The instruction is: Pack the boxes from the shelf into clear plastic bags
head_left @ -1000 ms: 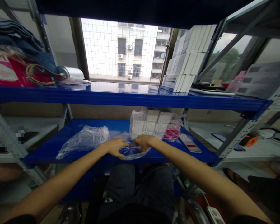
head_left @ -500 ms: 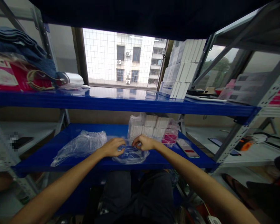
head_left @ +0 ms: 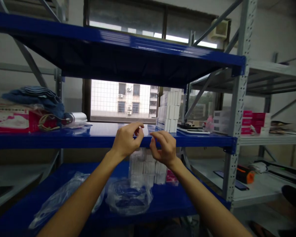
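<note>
My left hand [head_left: 128,139] is raised in front of the upper shelf's edge, its fingers curled and a small gap by the thumb. Facing it at the same height, my right hand [head_left: 164,146] has bent fingers, with thumb and forefinger apart. Nothing shows in either hand. Below them a crumpled clear plastic bag [head_left: 128,202] lies on the blue lower shelf [head_left: 172,200]. Another clear bag [head_left: 71,189] lies to the left, partly behind my left forearm. Behind the hands stand white boxes wrapped in plastic [head_left: 141,172], with a pink pack [head_left: 171,177] beside them.
The blue upper shelf [head_left: 88,141] holds stacked white boxes [head_left: 169,113] right of centre. On its left are a pink and white carton [head_left: 12,120], folded denim [head_left: 37,97] and a white roll [head_left: 79,117]. A grey upright post [head_left: 238,108] stands at right, beside another rack with a phone [head_left: 230,179].
Both hands have left the clear bag and risen to the upper shelf's edge. The bag stays on the lower shelf. My view has tilted upward, showing a higher shelf.
</note>
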`<state>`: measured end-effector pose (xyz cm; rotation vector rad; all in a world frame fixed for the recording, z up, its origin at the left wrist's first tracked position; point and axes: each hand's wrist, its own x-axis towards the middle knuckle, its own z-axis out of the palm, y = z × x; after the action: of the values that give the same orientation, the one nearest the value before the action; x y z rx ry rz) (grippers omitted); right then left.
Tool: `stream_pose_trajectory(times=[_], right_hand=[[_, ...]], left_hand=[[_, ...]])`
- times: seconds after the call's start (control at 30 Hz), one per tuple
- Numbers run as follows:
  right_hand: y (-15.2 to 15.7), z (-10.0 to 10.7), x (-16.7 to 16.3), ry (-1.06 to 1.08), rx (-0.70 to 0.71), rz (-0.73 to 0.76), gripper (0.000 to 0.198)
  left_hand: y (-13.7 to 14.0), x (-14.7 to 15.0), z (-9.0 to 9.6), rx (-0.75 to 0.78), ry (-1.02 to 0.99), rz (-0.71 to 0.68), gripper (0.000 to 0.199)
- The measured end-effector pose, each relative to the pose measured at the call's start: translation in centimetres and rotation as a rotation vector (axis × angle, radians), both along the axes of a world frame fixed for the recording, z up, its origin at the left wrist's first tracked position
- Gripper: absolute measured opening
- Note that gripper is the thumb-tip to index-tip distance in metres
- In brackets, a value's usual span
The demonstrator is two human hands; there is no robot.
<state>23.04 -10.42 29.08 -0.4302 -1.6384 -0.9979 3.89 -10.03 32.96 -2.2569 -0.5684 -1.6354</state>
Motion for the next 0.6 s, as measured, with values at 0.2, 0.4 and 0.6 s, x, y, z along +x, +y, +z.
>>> stream_pose_trajectory(times=[0.2,0.4,0.6], right_hand=[[3.7,11.1,3.5,0.482,0.019,-0.24,0.039],[7.6,16.7,7.8,0.779,-0.364,-0.485,0.09],[9.5,17.5,9.8,0.665,-0.687,-0.412,0.092]], left_hand=[[4.9,4.5,2.8,-0.242,0.106,0.076,0.036],[6.8,5.9,1.1,-0.378,0.31,0.241,0.059],[6.1,5.6,1.3,-0.398,0.283,0.252,0.062]])
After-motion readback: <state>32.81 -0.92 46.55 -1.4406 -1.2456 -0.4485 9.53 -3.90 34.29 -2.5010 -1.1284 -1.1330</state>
